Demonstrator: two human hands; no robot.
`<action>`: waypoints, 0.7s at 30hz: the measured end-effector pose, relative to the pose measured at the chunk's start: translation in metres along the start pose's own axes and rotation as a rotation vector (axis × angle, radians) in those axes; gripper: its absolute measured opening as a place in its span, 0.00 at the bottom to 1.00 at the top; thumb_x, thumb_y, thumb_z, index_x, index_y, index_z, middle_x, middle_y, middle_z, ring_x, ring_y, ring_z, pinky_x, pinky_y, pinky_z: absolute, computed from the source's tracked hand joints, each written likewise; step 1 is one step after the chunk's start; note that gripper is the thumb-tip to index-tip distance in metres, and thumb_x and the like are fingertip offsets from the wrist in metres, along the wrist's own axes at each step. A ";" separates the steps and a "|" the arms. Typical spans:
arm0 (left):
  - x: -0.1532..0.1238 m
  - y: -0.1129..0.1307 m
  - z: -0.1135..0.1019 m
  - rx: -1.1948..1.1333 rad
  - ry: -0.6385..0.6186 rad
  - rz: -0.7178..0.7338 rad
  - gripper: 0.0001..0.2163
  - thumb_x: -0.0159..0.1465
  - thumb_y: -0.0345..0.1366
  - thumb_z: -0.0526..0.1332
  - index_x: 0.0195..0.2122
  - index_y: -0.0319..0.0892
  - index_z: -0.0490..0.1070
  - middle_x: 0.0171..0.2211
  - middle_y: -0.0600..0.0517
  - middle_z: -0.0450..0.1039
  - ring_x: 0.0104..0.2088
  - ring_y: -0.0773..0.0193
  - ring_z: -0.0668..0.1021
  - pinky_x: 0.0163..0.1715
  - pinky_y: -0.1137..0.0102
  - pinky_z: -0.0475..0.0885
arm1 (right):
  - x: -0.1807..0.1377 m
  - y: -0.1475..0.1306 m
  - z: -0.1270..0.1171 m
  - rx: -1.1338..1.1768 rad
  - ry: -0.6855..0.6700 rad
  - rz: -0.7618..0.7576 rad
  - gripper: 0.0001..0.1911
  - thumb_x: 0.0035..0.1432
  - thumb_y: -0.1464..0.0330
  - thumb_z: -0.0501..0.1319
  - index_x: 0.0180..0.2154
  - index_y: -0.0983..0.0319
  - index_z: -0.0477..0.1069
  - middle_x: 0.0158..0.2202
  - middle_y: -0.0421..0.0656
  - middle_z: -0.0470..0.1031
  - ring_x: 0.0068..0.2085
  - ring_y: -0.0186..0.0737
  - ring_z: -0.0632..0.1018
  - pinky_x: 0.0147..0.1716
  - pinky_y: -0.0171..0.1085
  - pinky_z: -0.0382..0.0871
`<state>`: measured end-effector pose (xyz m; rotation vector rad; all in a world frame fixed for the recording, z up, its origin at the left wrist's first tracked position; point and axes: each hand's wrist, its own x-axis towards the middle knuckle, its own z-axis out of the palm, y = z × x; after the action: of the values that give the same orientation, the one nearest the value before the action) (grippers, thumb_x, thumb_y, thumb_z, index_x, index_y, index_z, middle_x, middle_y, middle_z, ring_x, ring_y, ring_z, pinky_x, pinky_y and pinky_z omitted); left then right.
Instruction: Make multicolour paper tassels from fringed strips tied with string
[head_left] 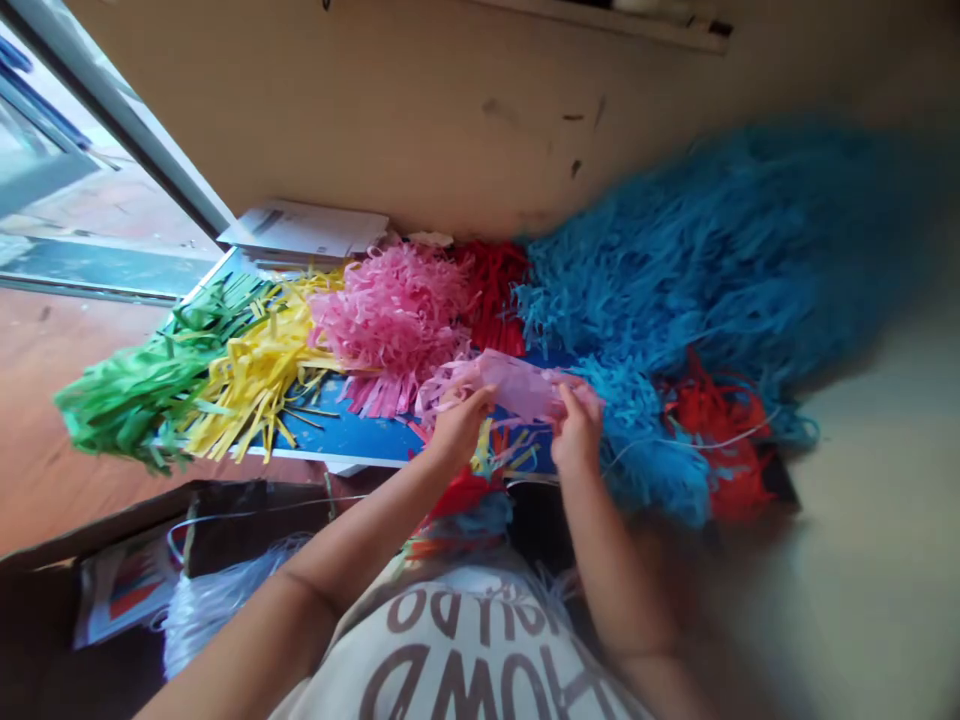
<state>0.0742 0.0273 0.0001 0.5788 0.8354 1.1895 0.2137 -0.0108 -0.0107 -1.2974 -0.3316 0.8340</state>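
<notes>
A pink fringed paper strip (517, 385) is stretched between my two hands above the front edge of the blue table (330, 430). My left hand (463, 418) pinches its left part, with fringe hanging beyond the fingers. On the other side, my right hand (576, 425) grips the strip near its right end. Behind my left hand lies a pile of pink fringed paper (405, 300). Blue fringed paper (622, 390) is close to my right hand. Below the hands, red, blue and yellow paper strips (469, 495) hang near my lap, partly hidden by my left forearm.
Green (142, 390), yellow (262, 350) and dark red fringed paper (495, 285) line the table. A large blue fringe heap (690, 270) rises at the right, with red fringe (727, 430) before it. A box (150, 510) at lower left holds white string (217, 600). Papers (307, 228) lie by the wall.
</notes>
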 end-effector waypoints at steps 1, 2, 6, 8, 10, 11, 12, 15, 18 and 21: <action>0.005 0.002 0.001 0.026 0.020 0.019 0.15 0.44 0.37 0.73 0.27 0.40 0.68 0.20 0.60 0.68 0.21 0.74 0.70 0.24 0.77 0.66 | 0.010 -0.007 -0.007 -0.053 -0.058 -0.010 0.28 0.43 0.57 0.71 0.46 0.60 0.71 0.38 0.41 0.80 0.29 0.34 0.78 0.18 0.28 0.66; 0.009 0.004 0.001 0.056 0.041 0.034 0.15 0.44 0.37 0.73 0.27 0.40 0.67 0.20 0.60 0.67 0.21 0.74 0.71 0.25 0.77 0.67 | 0.021 -0.015 -0.016 -0.103 -0.111 -0.029 0.30 0.43 0.56 0.71 0.48 0.60 0.70 0.41 0.42 0.80 0.31 0.36 0.78 0.19 0.28 0.67; 0.015 -0.003 -0.011 0.169 0.135 0.027 0.18 0.42 0.36 0.73 0.30 0.41 0.67 0.22 0.60 0.70 0.24 0.70 0.75 0.29 0.73 0.73 | 0.061 -0.037 -0.065 -0.262 -0.034 -0.204 0.35 0.44 0.53 0.70 0.52 0.60 0.66 0.50 0.50 0.77 0.42 0.45 0.80 0.28 0.36 0.75; 0.016 -0.010 -0.020 0.209 0.169 -0.004 0.19 0.41 0.34 0.73 0.31 0.41 0.67 0.22 0.60 0.70 0.23 0.69 0.75 0.28 0.72 0.73 | 0.061 -0.038 -0.083 -0.388 0.193 -0.388 0.35 0.47 0.53 0.69 0.53 0.62 0.65 0.53 0.54 0.74 0.46 0.49 0.80 0.36 0.44 0.77; 0.018 -0.015 -0.026 0.231 0.187 -0.024 0.19 0.41 0.34 0.73 0.31 0.42 0.66 0.20 0.61 0.68 0.22 0.68 0.75 0.27 0.72 0.74 | 0.039 -0.029 -0.085 -0.524 0.335 -0.601 0.30 0.52 0.55 0.67 0.52 0.62 0.66 0.54 0.55 0.73 0.50 0.50 0.79 0.45 0.48 0.75; 0.020 -0.015 -0.027 0.236 0.189 -0.028 0.19 0.41 0.34 0.73 0.31 0.42 0.65 0.20 0.62 0.67 0.23 0.68 0.75 0.27 0.72 0.74 | 0.022 -0.020 -0.080 -0.575 0.305 -0.685 0.25 0.57 0.56 0.64 0.52 0.61 0.68 0.53 0.54 0.74 0.50 0.49 0.78 0.47 0.49 0.75; 0.022 -0.014 -0.026 0.239 0.189 -0.028 0.19 0.41 0.34 0.73 0.31 0.42 0.65 0.20 0.62 0.67 0.23 0.68 0.75 0.28 0.72 0.74 | 0.004 -0.010 -0.069 -0.596 0.180 -0.724 0.17 0.62 0.58 0.60 0.49 0.60 0.70 0.49 0.52 0.76 0.47 0.47 0.79 0.47 0.48 0.75; 0.025 -0.004 -0.016 0.235 0.187 0.005 0.20 0.42 0.36 0.72 0.33 0.43 0.65 0.22 0.61 0.67 0.25 0.68 0.77 0.31 0.71 0.75 | -0.042 0.025 -0.019 -0.742 -0.551 -0.669 0.12 0.66 0.65 0.54 0.42 0.59 0.75 0.45 0.49 0.80 0.49 0.46 0.79 0.52 0.46 0.74; 0.020 0.013 -0.008 0.254 0.233 0.167 0.19 0.46 0.38 0.72 0.36 0.43 0.65 0.25 0.59 0.70 0.29 0.67 0.78 0.34 0.70 0.76 | -0.049 0.044 0.036 -0.954 -0.791 -0.619 0.19 0.65 0.67 0.52 0.54 0.64 0.71 0.53 0.53 0.77 0.55 0.49 0.77 0.56 0.47 0.70; 0.010 0.028 -0.011 0.381 0.297 0.318 0.18 0.49 0.39 0.72 0.37 0.43 0.67 0.30 0.56 0.72 0.33 0.66 0.78 0.37 0.70 0.75 | -0.031 0.041 0.071 -1.230 -0.756 -0.554 0.21 0.66 0.64 0.52 0.56 0.64 0.70 0.49 0.52 0.79 0.51 0.50 0.79 0.54 0.46 0.71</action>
<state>0.0510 0.0444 0.0135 0.8826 1.2725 1.4375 0.1320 0.0194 -0.0225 -1.7778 -1.9370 0.5757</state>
